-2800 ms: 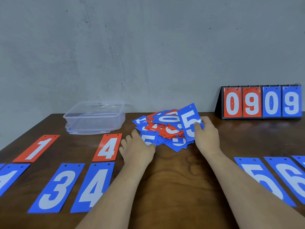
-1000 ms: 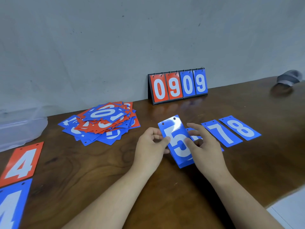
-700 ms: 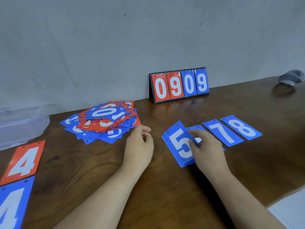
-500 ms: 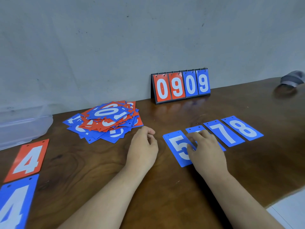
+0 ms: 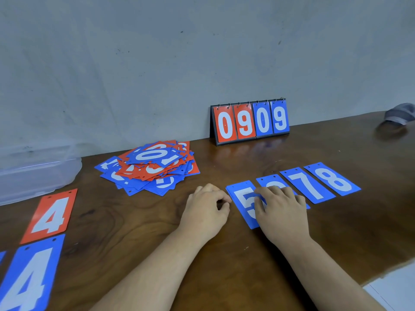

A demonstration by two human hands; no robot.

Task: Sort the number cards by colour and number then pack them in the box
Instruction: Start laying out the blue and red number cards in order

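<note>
Right hand fingers lie flat on blue 5 card; left hand curls empty.

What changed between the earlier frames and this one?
The right hand took a blue 5 off the pile and carried it right. Both hands held it briefly, then the left hand let go. The card now lies flat left of the 7 with the right hand's fingers resting on it. The pile, the 7, the 8 and the scoreboard stayed put.

Bare tabletop lies between red 4 card and card pile; scoreboard stands behind.
</note>
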